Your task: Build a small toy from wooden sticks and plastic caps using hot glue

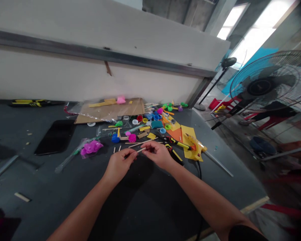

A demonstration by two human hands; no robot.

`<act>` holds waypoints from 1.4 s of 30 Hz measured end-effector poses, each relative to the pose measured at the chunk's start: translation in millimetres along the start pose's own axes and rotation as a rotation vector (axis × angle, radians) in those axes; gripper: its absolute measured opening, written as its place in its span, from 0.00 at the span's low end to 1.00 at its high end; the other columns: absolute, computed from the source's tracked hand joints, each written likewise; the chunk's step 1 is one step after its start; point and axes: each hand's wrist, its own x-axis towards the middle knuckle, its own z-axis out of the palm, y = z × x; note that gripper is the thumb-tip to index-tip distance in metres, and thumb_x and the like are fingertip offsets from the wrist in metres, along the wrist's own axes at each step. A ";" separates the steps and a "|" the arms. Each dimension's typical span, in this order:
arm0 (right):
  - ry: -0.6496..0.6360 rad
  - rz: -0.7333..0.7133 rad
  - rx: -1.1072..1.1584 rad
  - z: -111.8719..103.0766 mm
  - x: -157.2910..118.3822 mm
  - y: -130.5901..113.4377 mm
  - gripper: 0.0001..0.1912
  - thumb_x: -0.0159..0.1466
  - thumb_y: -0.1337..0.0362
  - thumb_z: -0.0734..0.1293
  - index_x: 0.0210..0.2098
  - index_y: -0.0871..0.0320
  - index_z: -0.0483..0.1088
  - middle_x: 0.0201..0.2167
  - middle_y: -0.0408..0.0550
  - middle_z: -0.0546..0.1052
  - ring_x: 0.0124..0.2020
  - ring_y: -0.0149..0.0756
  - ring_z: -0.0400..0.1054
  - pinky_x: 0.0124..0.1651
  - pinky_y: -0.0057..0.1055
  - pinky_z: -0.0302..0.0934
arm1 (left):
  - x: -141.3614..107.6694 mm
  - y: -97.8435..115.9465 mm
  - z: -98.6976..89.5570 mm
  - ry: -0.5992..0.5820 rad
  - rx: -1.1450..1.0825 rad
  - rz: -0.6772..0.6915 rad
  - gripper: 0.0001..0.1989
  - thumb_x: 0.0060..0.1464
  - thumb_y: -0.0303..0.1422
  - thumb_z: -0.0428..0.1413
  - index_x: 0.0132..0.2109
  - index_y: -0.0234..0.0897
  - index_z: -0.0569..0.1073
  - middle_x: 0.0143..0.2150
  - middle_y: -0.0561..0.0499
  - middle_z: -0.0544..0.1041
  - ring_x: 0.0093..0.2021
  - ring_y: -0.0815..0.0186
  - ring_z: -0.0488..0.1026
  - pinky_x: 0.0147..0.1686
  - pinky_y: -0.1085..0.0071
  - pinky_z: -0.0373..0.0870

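My left hand [119,165] and my right hand [158,154] meet above the dark grey work table [203,174]. Between their fingertips they pinch a thin wooden stick [140,150]. Just beyond my fingers lie several loose wooden sticks [140,143]. A yellow-and-black tool [180,144] lies beyond my right hand, beside a yellow sheet [190,142] and an orange sheet [176,134]. A black cord [198,169] runs from that area over the table edge. Pink material in a clear bag [91,147] lies to the left of my left hand.
Colourful plastic caps [153,117] and a cardboard sheet [109,110] are spread across the table's back. A black slab [56,137] lies at left. A wall runs behind the table. Beyond the right edge stand a wire-guarded fan [263,85] and a seated person's legs [263,112].
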 end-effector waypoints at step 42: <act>-0.170 -0.273 -0.619 0.3 5.3 15.2 0.02 0.58 0.67 0.66 0.31 0.57 0.72 0.30 0.46 0.73 0.37 0.35 0.65 0.42 0.32 0.58 | 11.4 -22.7 -19.3 0.089 0.720 0.308 0.08 0.55 0.35 0.49 0.34 0.39 0.72 0.32 0.49 0.72 0.36 0.62 0.69 0.37 0.68 0.62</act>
